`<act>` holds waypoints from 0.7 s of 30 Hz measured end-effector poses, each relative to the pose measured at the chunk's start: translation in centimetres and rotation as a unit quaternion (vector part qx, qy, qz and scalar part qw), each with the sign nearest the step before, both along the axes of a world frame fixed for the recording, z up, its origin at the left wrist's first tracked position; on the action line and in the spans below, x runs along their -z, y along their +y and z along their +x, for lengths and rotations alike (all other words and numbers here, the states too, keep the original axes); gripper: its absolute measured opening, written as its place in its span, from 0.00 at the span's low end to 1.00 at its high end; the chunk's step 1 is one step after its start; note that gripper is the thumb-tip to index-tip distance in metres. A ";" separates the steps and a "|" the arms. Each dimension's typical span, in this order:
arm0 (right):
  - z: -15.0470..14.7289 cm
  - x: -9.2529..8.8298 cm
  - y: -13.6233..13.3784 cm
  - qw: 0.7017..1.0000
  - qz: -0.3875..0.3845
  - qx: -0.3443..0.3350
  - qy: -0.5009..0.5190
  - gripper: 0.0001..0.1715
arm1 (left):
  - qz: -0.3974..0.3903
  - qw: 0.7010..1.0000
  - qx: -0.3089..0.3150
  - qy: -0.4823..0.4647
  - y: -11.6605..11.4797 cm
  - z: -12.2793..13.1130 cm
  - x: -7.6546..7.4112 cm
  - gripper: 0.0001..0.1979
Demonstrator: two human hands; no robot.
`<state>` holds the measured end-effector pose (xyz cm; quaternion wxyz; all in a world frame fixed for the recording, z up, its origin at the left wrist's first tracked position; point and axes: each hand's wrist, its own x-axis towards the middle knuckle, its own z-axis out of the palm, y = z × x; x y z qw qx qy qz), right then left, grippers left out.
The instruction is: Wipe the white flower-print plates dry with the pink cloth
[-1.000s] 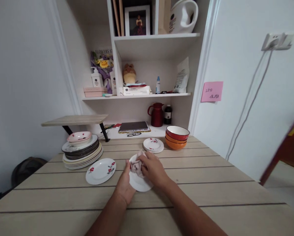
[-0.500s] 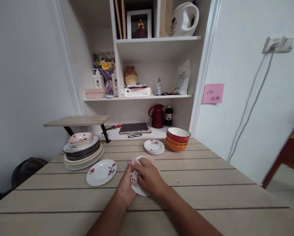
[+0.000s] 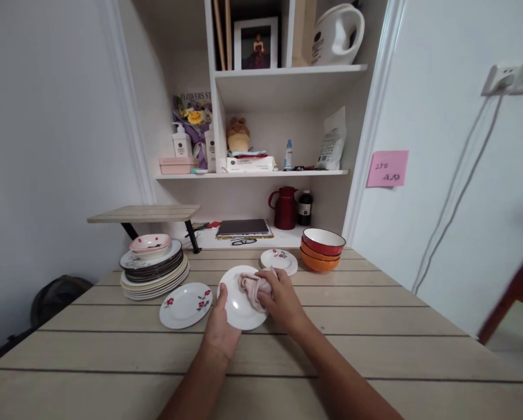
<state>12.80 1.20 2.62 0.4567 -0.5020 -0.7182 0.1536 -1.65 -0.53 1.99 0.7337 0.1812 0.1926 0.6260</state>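
Note:
My left hand grips a small white plate by its left edge, thumb on the upper face, the other fingers hidden beneath. The plate is tilted up above the table with a plain white face showing. Against its right part, my right hand presses a crumpled pale pink cloth, fingers closed on it. To the left lies a white plate with red flowers, flat on the table. Just beyond my hands is a short stack of small flowered plates.
At the left stands a tall stack of plates topped by a pink-rimmed bowl, close to a raised wooden shelf. Stacked red and orange bowls are at the back right. Behind are a laptop, glasses and a red jug.
The small plate has turned so its face shows more openly. My right hand and the cloth have moved right, away from my left hand. The view has shifted slightly left.

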 end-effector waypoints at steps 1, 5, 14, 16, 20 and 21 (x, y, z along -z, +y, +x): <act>-0.1 0.1 0.1 0.999 -0.010 -0.022 0.048 0.28 | -0.003 1.000 0.008 0.008 -0.1 0.1 -0.1 0.24; 0.0 0.3 0.3 0.976 -0.076 -0.081 0.188 0.34 | -0.008 0.998 0.045 0.054 -0.6 0.4 -0.1 0.24; 1.6 -0.6 -0.4 0.977 -0.121 -0.113 0.134 0.29 | -0.010 0.978 0.073 0.198 -1.5 0.9 0.4 0.19; 1.6 -0.9 -0.7 0.968 -0.137 -0.145 0.152 0.29 | -0.002 0.976 0.081 0.200 -1.7 0.8 0.3 0.18; 1.1 -1.4 -0.9 0.939 -0.161 -0.166 0.254 0.28 | 0.005 0.985 0.070 0.157 -1.8 0.9 -0.2 0.19; 0.8 -1.5 -0.8 0.929 -0.166 -0.159 0.290 0.28 | 0.002 0.989 0.063 0.135 -1.7 1.0 -0.3 0.20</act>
